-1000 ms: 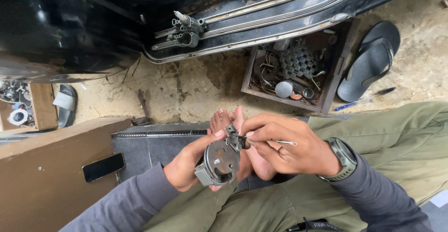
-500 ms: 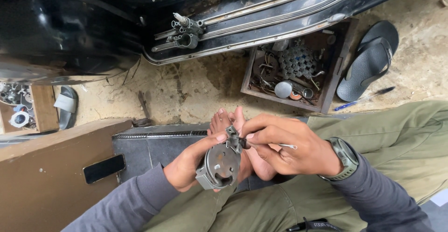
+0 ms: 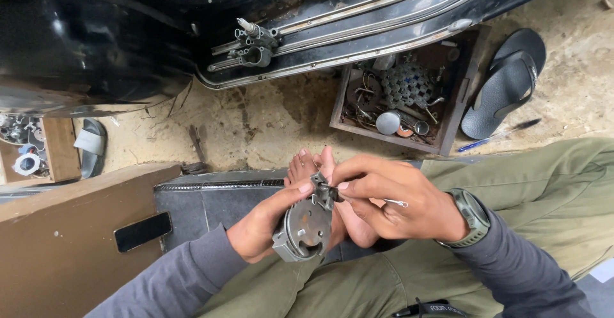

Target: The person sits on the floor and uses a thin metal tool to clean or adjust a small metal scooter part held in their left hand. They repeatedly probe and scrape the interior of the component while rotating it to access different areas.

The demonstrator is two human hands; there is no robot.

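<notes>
Over the lap, left hand [image 3: 259, 228] clamps round metal part [image 3: 306, 228], right hand [image 3: 400, 203] grip pinches its top fitting, mostly hidden.

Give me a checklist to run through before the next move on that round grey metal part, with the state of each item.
1. Left hand grips the round grey metal part from below: ok.
2. Right hand pinches the small fitting at the part's top edge: ok.
3. Thin metal pin sticks out between the right fingers: ok; whether it is seated, cannot tell.
4. Part held above the lap, clear of the sandy ground: ok.
5. Wooden box of metal spares open ahead: ok.
6. Bare feet lie directly under the part: not ok if it drops.
</notes>
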